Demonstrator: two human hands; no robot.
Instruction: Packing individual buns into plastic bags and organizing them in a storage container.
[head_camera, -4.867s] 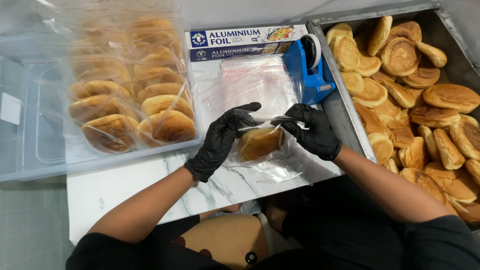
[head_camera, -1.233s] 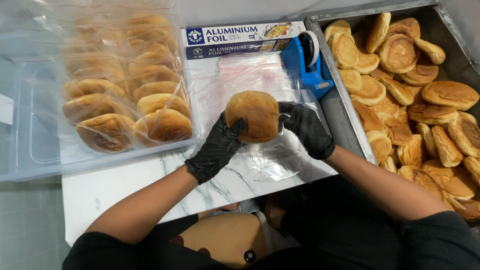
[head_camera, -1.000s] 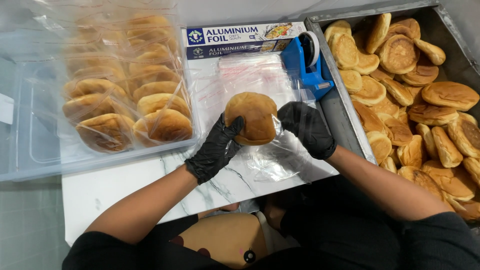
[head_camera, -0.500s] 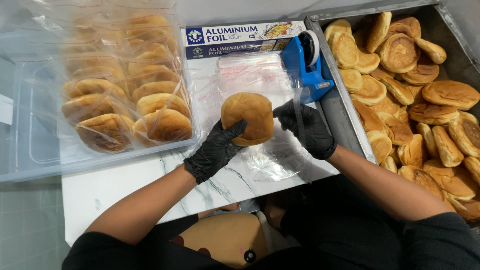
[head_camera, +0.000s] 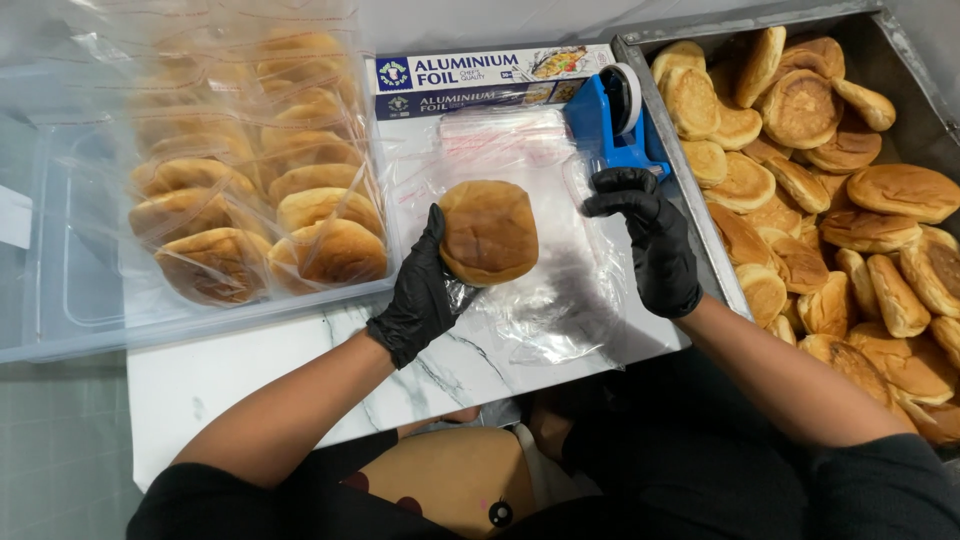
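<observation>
My left hand (head_camera: 422, 292), in a black glove, holds a round brown bun (head_camera: 488, 231) wrapped in a clear plastic bag, lifted above the counter. The bag's gathered end is pinched in that hand's fingers. My right hand (head_camera: 648, 238), also gloved, is off the bun and to its right. Its curled fingertips sit just below the blue tape dispenser (head_camera: 611, 122). I see nothing between those fingers, though clear tape would not show.
A clear plastic bin (head_camera: 70, 300) at the left holds several bagged buns (head_camera: 300, 215). A metal tray (head_camera: 690, 200) at the right is full of loose buns (head_camera: 800, 110). Flat clear bags (head_camera: 500, 140) and a foil box (head_camera: 480, 75) lie on the marble counter (head_camera: 250, 370).
My right hand has let go of the bagged bun and moved right toward the tape dispenser. My left hand keeps the bun, now a little lower.
</observation>
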